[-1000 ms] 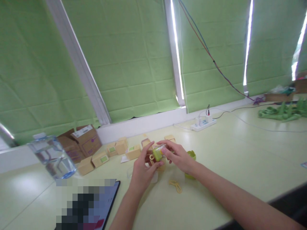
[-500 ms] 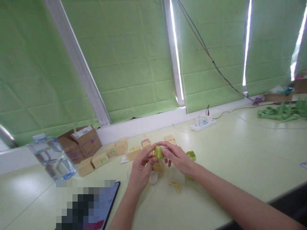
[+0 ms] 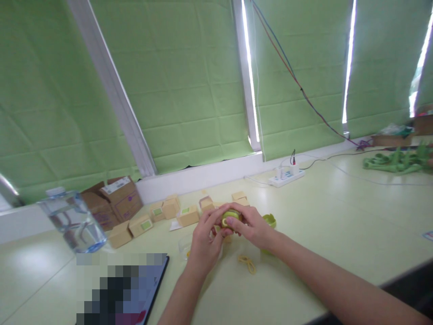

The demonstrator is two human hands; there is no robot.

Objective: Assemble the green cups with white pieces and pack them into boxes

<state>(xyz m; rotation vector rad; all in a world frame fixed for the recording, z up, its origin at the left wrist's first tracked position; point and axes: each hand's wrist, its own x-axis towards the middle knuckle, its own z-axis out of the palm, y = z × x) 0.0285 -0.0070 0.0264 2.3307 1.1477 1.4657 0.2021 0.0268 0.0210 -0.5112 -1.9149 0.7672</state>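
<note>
Both hands hold one small rounded green object (image 3: pixel 231 217) above the table; its exact kind does not show. My left hand (image 3: pixel 209 232) is closed round its left and lower side. My right hand (image 3: pixel 252 224) grips it from the right, thumb pressed on the front face. Below the hands lies a yellow looped cord (image 3: pixel 248 264). A clear plastic container (image 3: pixel 184 246) sits just left of my left wrist, partly hidden. Behind my right hand is a green open-topped piece (image 3: pixel 269 220), partly covered by the forearm.
Several small tan boxes (image 3: pixel 187 216) stand along the back, beside a brown carton (image 3: pixel 123 198) and a large water bottle (image 3: pixel 76 221). A tablet (image 3: pixel 157 280) lies at front left. A white power strip (image 3: pixel 287 177) and green parts (image 3: pixel 395 161) are farther right.
The green object has been turned in the hands, showing a rounder face. My left hand has shifted slightly right, uncovering more of the clear container; the white round piece below is now hidden.
</note>
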